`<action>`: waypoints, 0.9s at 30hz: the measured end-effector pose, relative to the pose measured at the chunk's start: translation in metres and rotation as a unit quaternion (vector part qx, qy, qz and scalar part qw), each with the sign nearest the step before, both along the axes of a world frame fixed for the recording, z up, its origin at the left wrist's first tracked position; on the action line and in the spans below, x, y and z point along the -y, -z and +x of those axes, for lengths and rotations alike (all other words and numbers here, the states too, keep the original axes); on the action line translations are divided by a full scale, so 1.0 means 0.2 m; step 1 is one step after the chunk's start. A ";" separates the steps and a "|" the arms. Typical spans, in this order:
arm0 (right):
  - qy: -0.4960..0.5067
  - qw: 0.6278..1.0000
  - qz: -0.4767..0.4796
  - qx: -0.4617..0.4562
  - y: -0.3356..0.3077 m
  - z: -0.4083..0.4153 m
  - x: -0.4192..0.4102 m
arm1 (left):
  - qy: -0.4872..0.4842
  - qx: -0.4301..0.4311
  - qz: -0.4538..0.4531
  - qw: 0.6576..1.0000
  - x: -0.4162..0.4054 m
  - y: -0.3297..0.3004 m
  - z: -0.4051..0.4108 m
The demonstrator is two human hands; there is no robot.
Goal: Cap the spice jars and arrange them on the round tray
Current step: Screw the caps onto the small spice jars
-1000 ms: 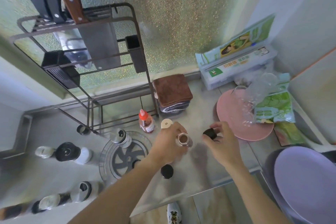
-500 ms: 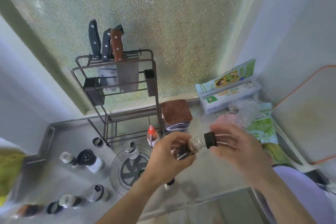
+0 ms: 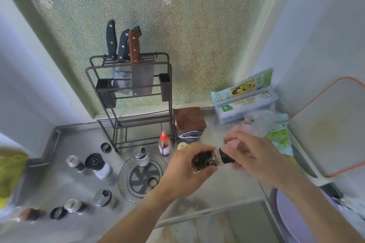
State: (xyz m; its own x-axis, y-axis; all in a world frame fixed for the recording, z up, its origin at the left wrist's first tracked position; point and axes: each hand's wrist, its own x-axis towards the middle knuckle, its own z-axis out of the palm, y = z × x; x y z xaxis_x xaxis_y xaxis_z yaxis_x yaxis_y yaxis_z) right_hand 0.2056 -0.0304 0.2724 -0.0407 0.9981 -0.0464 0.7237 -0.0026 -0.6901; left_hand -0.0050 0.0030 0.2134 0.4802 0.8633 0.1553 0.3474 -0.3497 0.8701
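Note:
My left hand (image 3: 182,171) grips a small glass spice jar (image 3: 206,161), tipped sideways above the counter. The fingers of my right hand (image 3: 256,156) pinch a black cap (image 3: 226,158) that sits on the jar's mouth. The clear round tray (image 3: 126,183) with a dark spoked centre lies just left of my left hand. One capped jar (image 3: 142,157) stands on the tray's far rim, and a black ring cap (image 3: 152,182) lies on the tray. Several other jars (image 3: 98,165) and loose caps (image 3: 58,212) are scattered on the steel counter to the left.
A knife rack (image 3: 130,92) stands at the back against frosted glass. A red-capped bottle (image 3: 164,145) and a folded brown cloth (image 3: 189,122) sit behind my hands. A wrap box (image 3: 245,102), plastic cups and green packets crowd the right. A purple plate (image 3: 292,219) lies at lower right.
Both hands lifted the jar off the counter and tipped it sideways. My right hand brought the black cap onto its mouth. The camera has tilted up.

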 end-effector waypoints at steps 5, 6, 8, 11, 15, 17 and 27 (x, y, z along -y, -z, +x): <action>-0.046 0.997 -0.029 -0.060 -0.02 0.03 0.00 | -0.006 -0.002 0.002 1.000 0.00 0.00 -0.01; -0.032 0.999 -0.025 -0.029 -0.02 0.02 0.00 | -0.005 0.000 -0.001 1.000 0.00 0.01 -0.01; -0.019 0.999 -0.033 0.039 -0.01 0.01 -0.01 | -0.005 0.000 -0.001 1.000 0.00 0.00 -0.02; -0.018 0.998 -0.037 0.038 -0.02 0.02 -0.01 | -0.003 0.004 -0.006 1.000 -0.01 0.01 -0.02; -0.050 0.997 -0.060 0.023 -0.01 0.01 -0.01 | -0.005 -0.004 -0.005 1.000 -0.01 0.04 -0.02; -0.036 0.997 -0.068 0.025 0.01 0.01 -0.03 | -0.004 0.008 -0.012 1.000 -0.02 0.05 -0.02; -0.018 0.997 -0.050 0.053 0.02 -0.01 -0.07 | 0.022 -0.004 -0.001 1.000 -0.07 0.07 0.00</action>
State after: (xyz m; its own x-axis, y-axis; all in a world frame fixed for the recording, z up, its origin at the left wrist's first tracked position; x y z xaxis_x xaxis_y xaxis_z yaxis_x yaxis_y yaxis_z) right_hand 0.2041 -0.0162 0.2675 -0.0665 0.9863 -0.1509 0.7936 -0.0394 -0.6071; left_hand -0.0056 0.0166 0.2001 0.5192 0.8414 0.1497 0.3394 -0.3638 0.8675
